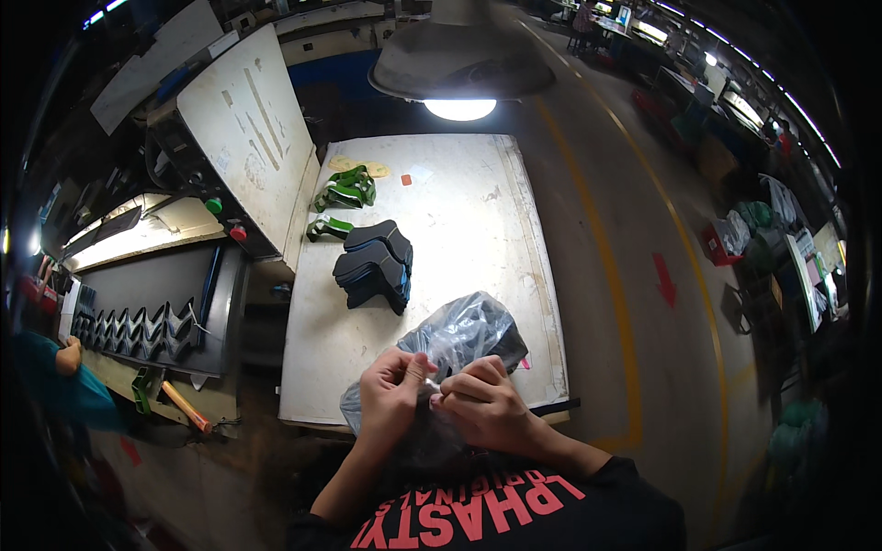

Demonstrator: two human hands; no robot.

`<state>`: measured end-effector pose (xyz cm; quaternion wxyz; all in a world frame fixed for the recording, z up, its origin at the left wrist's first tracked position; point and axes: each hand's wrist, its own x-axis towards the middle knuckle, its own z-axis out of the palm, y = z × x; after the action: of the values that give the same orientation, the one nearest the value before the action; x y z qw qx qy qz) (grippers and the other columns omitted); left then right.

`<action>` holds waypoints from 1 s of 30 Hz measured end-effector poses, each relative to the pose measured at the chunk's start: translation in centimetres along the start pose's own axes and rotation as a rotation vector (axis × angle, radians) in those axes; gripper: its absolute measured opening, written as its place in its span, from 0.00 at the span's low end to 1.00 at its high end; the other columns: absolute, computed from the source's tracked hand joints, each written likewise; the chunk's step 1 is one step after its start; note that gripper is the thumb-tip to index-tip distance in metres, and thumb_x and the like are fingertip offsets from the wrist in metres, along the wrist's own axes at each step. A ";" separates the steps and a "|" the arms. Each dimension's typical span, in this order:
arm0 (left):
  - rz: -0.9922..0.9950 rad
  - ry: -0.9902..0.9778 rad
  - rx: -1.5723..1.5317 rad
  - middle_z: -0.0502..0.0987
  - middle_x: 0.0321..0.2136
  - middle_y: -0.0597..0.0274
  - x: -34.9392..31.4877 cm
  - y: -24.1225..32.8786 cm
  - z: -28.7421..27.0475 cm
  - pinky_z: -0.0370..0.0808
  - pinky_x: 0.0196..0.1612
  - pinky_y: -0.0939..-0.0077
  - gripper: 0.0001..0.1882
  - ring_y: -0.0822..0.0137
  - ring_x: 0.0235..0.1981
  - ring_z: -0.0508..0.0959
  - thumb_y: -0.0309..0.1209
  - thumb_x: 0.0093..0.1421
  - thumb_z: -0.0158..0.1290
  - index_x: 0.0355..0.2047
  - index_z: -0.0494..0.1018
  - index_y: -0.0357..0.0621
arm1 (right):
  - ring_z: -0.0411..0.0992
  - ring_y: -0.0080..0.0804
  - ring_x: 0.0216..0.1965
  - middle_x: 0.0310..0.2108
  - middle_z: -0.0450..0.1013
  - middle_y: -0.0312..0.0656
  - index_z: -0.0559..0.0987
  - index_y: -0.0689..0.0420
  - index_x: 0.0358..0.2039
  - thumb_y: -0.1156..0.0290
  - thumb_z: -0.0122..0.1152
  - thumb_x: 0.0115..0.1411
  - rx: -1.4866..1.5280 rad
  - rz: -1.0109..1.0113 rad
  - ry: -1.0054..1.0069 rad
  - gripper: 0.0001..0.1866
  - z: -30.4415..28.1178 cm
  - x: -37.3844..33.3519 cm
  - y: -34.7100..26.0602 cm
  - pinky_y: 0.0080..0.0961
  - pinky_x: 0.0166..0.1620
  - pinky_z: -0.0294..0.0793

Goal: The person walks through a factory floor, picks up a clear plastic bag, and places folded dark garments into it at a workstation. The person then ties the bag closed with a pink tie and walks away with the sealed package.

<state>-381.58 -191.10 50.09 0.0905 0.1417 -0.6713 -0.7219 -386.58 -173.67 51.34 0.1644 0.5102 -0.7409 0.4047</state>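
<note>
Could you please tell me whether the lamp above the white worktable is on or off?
The lamp is on: its bulb glows bright white beneath the dark shade, and the worktable below is brightly lit.

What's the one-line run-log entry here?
left hand: pinching clear crumpled plastic bag | right hand: pinching same bag | dark angular flat pieces: stacked on white rectangular table

Left hand (390, 393) and right hand (485, 400) nearly meet, fingers (470, 382) curled, seemingly pinching.
</note>
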 end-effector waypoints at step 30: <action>0.335 0.838 -0.349 0.75 0.41 0.59 -1.7 -6.6 -22.9 0.69 0.57 0.70 0.17 0.66 0.48 0.73 0.42 0.81 0.41 0.37 0.66 0.44 | 0.74 0.47 0.31 0.32 0.74 0.52 0.72 0.64 0.45 0.75 0.51 0.69 -0.102 0.992 0.254 0.07 10.9 -20.9 22.1 0.40 0.37 0.73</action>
<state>-372.11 -211.58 42.29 0.4906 0.2931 -0.4594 -0.6800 -395.51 -165.65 21.28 0.0661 0.0355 -0.8868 0.4560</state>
